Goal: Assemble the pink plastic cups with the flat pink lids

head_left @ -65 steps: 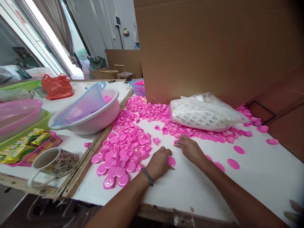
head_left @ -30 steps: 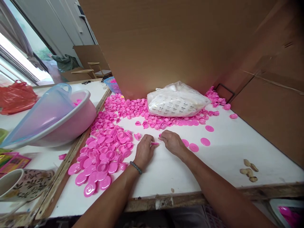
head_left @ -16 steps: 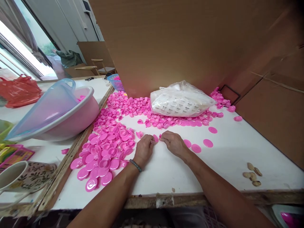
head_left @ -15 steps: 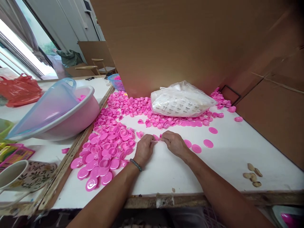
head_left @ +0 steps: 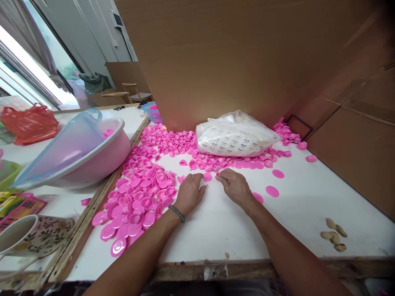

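My left hand (head_left: pixel 189 191), with a bead bracelet on the wrist, lies on the white table (head_left: pixel 222 230) with its fingers stretched forward and its thumb out, holding nothing. A flat pink disc (head_left: pixel 207 177) lies just beyond its fingertips, between my two hands. My right hand (head_left: pixel 235 187) rests beside it with the fingers curled down, and a small pink cap (head_left: pixel 217 178) shows at their tips. A heap of pink caps and discs (head_left: pixel 142 193) lies to the left of my left hand. More pink caps (head_left: pixel 185 144) run along the back.
A clear bag of white parts (head_left: pixel 236 135) lies at the back against a cardboard wall (head_left: pixel 216 61). Loose pink discs (head_left: pixel 272 191) lie to the right, and nut shells (head_left: pixel 335 235) sit near the front edge. The left table holds a pink basin (head_left: pixel 105 156), a scoop (head_left: pixel 64 150), a mug (head_left: pixel 27 236) and a red bag (head_left: pixel 29 122).
Both hands held a pink disc between them; it now lies on the table beyond my fingertips. My left hand has flattened. The view shifted slightly.
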A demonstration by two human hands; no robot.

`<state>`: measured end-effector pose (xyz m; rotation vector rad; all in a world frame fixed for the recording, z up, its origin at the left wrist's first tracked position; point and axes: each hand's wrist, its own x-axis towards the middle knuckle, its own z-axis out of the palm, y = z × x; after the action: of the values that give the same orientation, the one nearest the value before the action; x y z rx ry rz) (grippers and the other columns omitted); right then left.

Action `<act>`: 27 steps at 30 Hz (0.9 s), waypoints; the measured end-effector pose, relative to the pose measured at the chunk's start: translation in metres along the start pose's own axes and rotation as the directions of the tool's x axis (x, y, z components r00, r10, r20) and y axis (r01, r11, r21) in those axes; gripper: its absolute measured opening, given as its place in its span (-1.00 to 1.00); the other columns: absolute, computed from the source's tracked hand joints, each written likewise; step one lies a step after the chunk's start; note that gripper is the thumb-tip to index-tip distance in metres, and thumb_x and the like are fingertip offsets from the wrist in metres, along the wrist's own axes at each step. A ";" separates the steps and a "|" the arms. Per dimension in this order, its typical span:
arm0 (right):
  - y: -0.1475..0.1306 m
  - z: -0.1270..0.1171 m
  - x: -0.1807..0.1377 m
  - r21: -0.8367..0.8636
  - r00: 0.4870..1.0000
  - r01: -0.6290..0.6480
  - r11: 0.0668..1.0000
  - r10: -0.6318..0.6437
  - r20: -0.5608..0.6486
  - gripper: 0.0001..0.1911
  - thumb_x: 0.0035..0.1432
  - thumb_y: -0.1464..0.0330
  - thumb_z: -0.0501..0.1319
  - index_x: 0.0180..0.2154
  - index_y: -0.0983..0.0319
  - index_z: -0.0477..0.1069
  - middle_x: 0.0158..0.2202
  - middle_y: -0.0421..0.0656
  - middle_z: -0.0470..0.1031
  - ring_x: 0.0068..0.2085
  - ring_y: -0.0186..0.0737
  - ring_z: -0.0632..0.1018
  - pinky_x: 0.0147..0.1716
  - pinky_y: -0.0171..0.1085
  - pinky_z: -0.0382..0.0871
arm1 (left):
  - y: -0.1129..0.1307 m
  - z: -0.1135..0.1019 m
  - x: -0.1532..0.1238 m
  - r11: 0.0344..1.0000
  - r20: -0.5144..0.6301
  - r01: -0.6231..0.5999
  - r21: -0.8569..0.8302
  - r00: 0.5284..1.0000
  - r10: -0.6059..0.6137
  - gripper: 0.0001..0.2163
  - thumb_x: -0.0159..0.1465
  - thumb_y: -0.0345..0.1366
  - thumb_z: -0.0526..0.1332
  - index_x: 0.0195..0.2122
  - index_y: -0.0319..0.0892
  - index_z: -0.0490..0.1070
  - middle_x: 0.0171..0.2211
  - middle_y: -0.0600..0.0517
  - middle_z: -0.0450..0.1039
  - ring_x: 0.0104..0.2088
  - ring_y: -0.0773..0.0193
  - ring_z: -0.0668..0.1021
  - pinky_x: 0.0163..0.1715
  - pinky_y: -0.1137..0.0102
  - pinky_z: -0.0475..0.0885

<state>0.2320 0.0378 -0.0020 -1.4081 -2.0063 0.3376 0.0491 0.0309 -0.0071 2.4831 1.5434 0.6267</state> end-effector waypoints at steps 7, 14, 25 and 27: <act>0.001 0.000 0.000 -0.038 1.000 -0.012 0.999 0.011 -0.020 -0.74 0.17 0.42 0.05 -0.57 0.24 0.26 -0.50 -0.20 0.35 -0.46 -0.32 0.36 -0.45 -0.34 0.19 | 0.012 0.005 0.040 0.976 0.196 -0.073 0.203 0.980 0.032 -0.84 0.24 -0.43 -0.01 -0.24 -0.26 0.33 -0.34 -0.14 0.44 -0.26 0.12 0.45 -0.29 0.32 0.33; -0.002 -0.002 -0.001 0.028 1.000 0.006 1.000 -0.006 -0.003 -0.74 0.18 0.42 0.07 -0.55 0.25 0.31 -0.47 -0.18 0.39 -0.44 -0.33 0.38 -0.43 -0.35 0.22 | 0.010 0.000 0.024 0.939 0.113 0.295 -0.175 0.954 -0.279 -0.83 0.22 -0.30 0.05 -0.23 -0.18 0.39 -0.46 0.03 0.48 -0.46 0.30 0.49 -0.42 0.44 0.32; -0.008 0.018 -0.006 0.085 0.974 0.164 0.983 -0.175 0.147 -0.79 0.17 0.49 0.07 -0.47 0.24 0.41 -0.41 -0.16 0.45 -0.37 -0.32 0.42 -0.40 -0.36 0.24 | -0.001 0.019 -0.018 0.878 0.068 0.290 -0.382 0.956 -0.286 -0.58 0.07 -0.25 0.27 -0.02 -0.11 0.30 -0.23 0.01 0.44 -0.35 0.31 0.45 -0.34 0.41 0.37; -0.009 0.022 -0.006 0.027 0.960 0.199 0.980 -0.200 0.195 -0.76 0.16 0.52 0.03 -0.47 0.25 0.40 -0.43 -0.16 0.44 -0.37 -0.31 0.41 -0.42 -0.36 0.21 | -0.003 0.022 -0.018 0.876 0.041 0.276 -0.396 0.958 -0.283 -0.62 0.10 -0.24 0.25 -0.04 -0.11 0.30 -0.25 0.01 0.45 -0.36 0.32 0.46 -0.33 0.41 0.37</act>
<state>0.2122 0.0321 -0.0154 -1.1930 -2.2835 0.4073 0.0498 0.0186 -0.0329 1.9171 1.5552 0.8194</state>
